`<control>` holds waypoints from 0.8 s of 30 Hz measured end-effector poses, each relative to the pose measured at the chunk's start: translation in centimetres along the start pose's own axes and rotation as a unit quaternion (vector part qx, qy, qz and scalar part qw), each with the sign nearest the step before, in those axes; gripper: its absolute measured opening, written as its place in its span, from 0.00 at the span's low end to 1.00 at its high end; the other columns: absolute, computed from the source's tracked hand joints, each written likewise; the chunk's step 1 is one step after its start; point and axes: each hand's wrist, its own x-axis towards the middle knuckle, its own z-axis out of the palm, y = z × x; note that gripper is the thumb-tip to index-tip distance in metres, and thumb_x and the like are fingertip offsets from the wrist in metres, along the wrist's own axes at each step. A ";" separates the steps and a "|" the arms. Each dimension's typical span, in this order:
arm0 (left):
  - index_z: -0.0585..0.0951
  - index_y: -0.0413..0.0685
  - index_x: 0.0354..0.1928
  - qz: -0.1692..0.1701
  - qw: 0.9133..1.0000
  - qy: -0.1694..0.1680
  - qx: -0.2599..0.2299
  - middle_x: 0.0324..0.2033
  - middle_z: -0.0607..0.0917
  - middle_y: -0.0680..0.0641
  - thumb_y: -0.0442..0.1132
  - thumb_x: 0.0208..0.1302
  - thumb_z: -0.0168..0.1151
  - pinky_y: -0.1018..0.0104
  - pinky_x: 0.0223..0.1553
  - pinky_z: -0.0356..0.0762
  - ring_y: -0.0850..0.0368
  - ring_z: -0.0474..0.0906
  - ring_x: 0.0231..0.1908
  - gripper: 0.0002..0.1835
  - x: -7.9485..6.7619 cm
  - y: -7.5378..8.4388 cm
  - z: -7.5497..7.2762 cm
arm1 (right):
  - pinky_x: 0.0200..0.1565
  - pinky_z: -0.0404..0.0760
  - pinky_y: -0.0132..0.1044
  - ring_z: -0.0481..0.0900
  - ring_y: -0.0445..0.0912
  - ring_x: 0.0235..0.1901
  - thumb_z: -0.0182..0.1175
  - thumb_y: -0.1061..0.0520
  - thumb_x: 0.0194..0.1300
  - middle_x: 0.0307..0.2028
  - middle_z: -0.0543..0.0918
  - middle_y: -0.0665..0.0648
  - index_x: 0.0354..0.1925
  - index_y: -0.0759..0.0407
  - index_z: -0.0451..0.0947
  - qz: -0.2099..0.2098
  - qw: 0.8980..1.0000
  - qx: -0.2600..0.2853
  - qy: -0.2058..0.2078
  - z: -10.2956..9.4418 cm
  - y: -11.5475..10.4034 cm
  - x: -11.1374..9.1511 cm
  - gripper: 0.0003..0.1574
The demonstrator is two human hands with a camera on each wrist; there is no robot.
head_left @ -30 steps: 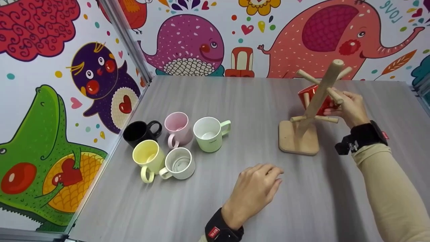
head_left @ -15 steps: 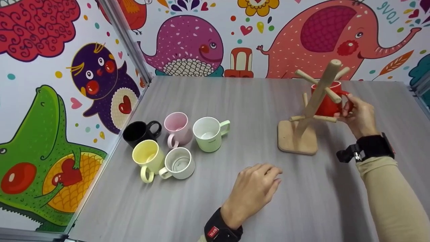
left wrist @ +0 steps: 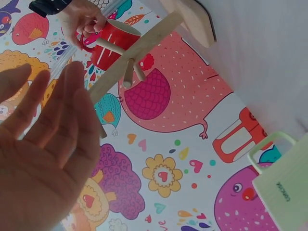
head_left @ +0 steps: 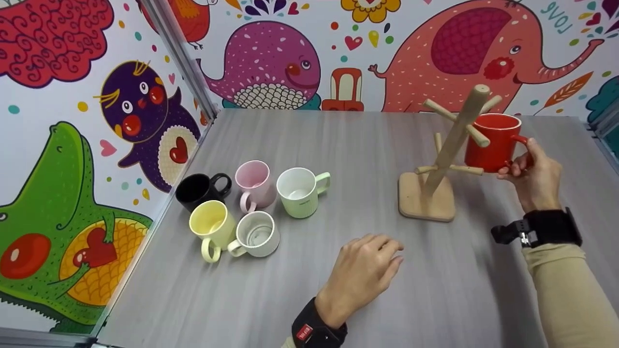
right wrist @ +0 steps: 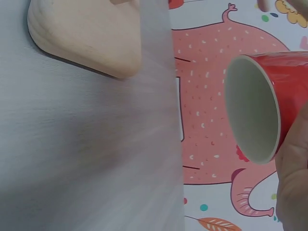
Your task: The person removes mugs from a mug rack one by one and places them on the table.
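Observation:
My right hand (head_left: 536, 179) pinches the handle of a red mug (head_left: 492, 147), which it holds upright above the table to the right of a wooden mug tree (head_left: 457, 140). An upper peg overlaps the mug's left side in the head view; whether they touch I cannot tell. Pale inside shows through the mug's mouth (right wrist: 252, 108) in the right wrist view. My left hand (head_left: 363, 270) hovers or rests low at the front middle, fingers loosely bent around nothing. In the left wrist view its palm (left wrist: 48, 163) faces the camera.
To the left stand several mugs: black (head_left: 199, 192), pink (head_left: 256, 186), pale green (head_left: 299, 193), yellow (head_left: 213, 226) and white (head_left: 256, 236). The tree's square base (head_left: 425, 205) sits on the grey table (head_left: 338, 145). Cartoon-printed walls rise behind and at left.
My right hand has carried the red mug rightward, out from behind the mug tree's post, and the mug has gone from tilted to upright. My left hand has barely moved.

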 end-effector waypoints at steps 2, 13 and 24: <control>0.87 0.51 0.41 0.000 1.000 0.000 0.001 0.38 0.88 0.56 0.40 0.67 0.68 0.72 0.37 0.80 0.63 0.84 0.39 0.04 0.0 0.0 0.0 | 0.28 0.85 0.39 0.80 0.52 0.16 0.63 0.49 0.72 0.18 0.71 0.59 0.23 0.67 0.73 -0.007 1.000 0.001 0.006 0.0 -0.2 -0.3 0.26; 0.87 0.51 0.42 -0.005 1.000 -0.003 0.001 0.39 0.88 0.55 0.40 0.67 0.68 0.72 0.38 0.81 0.62 0.84 0.39 0.04 0.0 -0.1 -0.3 | 0.25 0.84 0.39 0.75 0.53 0.15 0.58 0.56 0.75 0.17 0.70 0.63 0.22 0.70 0.70 -0.070 0.995 0.067 -0.016 0.1 -1.1 -1.8 0.26; 0.87 0.50 0.41 -0.013 1.000 0.007 -0.002 0.38 0.88 0.55 0.40 0.67 0.67 0.70 0.38 0.81 0.61 0.84 0.38 0.04 0.0 -0.5 -0.5 | 0.25 0.83 0.36 0.70 0.52 0.16 0.60 0.55 0.74 0.18 0.68 0.62 0.22 0.70 0.68 -0.144 0.989 0.024 0.005 0.3 -0.9 -3.7 0.26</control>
